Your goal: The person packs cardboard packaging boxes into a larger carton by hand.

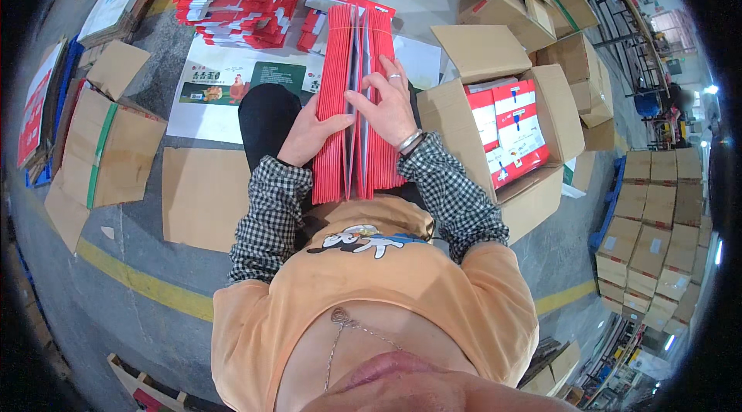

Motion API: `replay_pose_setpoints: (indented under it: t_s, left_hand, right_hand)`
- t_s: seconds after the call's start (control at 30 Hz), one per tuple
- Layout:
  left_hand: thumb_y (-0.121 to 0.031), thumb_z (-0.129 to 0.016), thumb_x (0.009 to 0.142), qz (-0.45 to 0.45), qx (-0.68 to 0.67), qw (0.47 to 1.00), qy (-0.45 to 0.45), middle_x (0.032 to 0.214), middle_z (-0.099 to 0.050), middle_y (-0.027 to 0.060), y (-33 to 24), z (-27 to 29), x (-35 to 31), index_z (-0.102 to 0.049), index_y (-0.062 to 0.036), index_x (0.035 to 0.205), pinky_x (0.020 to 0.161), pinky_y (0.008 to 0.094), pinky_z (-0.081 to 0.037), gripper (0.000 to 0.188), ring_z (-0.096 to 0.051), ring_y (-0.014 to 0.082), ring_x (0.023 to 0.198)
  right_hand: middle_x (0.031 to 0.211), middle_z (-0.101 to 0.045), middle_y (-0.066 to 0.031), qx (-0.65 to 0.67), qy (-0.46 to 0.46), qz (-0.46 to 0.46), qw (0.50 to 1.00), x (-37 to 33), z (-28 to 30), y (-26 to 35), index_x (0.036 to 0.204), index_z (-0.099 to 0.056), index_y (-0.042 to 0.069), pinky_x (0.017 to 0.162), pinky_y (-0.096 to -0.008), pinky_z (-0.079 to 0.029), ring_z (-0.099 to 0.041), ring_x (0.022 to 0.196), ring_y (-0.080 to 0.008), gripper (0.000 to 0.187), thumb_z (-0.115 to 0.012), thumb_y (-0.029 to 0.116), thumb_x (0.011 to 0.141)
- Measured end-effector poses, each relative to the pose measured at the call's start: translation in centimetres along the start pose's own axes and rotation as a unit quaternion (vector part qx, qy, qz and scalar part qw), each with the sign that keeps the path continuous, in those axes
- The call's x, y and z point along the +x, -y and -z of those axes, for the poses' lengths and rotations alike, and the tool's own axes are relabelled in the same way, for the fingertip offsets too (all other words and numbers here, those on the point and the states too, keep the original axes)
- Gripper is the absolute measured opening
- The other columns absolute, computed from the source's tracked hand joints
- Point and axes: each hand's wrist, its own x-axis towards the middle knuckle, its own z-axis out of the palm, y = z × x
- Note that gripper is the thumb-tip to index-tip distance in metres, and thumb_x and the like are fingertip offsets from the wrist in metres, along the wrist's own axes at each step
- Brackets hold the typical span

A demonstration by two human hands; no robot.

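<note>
A thick bundle of red flat-folded cartons (334,64) stands on edge across my lap, and a thin band seems to run across its far end. Pale faces show in a narrow gap along the bundle's middle. My left hand (311,136) is closed on the bundle's left side, its thumb over the top edges. On the right part lies my right hand (386,107), fingers bent and apart, with the thumb near the gap. It grips the cartons' edges there. A ring and a bracelet are on this hand.
An open cardboard box (560,114) at my right holds red-and-white cartons (510,130). Ahead is a tall pile of red flat cartons (239,6). At the left are an open cardboard box (116,149) and a flat cardboard sheet (202,199). Stacked boxes (649,234) stand far right.
</note>
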Motion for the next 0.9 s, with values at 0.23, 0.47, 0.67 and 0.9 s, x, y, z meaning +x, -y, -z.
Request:
replay_pose_setpoints:
  t_s: [0.23,0.47,0.67,0.9]
  left_hand:
    - [-0.011,-0.070,0.082,0.007,0.004,1.000,-0.013,0.118,-0.057,0.0092,0.2,0.1,-0.2,-0.041,0.0025,0.130,0.091,0.0292,-0.046,0.058,-0.057,0.0152,0.104]
    - [-0.013,-0.069,0.083,-0.004,0.007,1.000,-0.001,0.120,-0.056,0.0099,-0.2,-0.5,-0.4,-0.040,0.0020,0.132,0.092,0.0295,-0.046,0.059,-0.056,0.0155,0.106]
    - [-0.013,-0.069,0.083,0.001,0.007,1.000,0.002,0.120,-0.056,0.0099,0.3,0.2,-0.4,-0.041,0.0019,0.132,0.093,0.0296,-0.045,0.059,-0.056,0.0153,0.107]
    - [-0.014,-0.068,0.083,-0.012,0.032,0.999,0.011,0.121,-0.055,0.0093,-0.3,-0.6,-0.5,-0.040,0.0016,0.132,0.094,0.0292,-0.044,0.058,-0.055,0.0154,0.108]
  right_hand:
    - [0.140,-0.033,-0.0296,0.154,-0.053,0.025,0.986,-0.2,0.3,-0.1,0.111,-0.059,0.010,0.108,-0.0497,-0.025,-0.026,0.134,-0.0448,0.030,-0.062,0.017,0.082]
    - [0.141,-0.034,-0.0261,-0.012,0.008,0.035,0.999,0.4,0.4,0.5,0.113,-0.057,0.012,0.109,-0.0520,-0.021,-0.022,0.135,-0.0456,0.038,-0.068,0.028,0.080]
    - [0.141,-0.033,-0.0272,0.217,-0.005,0.014,0.976,0.4,1.0,-0.3,0.112,-0.056,0.011,0.108,-0.0519,-0.023,-0.025,0.134,-0.0462,0.036,-0.067,0.024,0.079]
    - [0.136,-0.039,-0.0293,0.032,0.000,0.038,0.999,0.3,0.2,0.1,0.094,-0.060,0.007,0.107,-0.0519,-0.026,-0.028,0.131,-0.0481,0.033,-0.072,0.032,0.076]
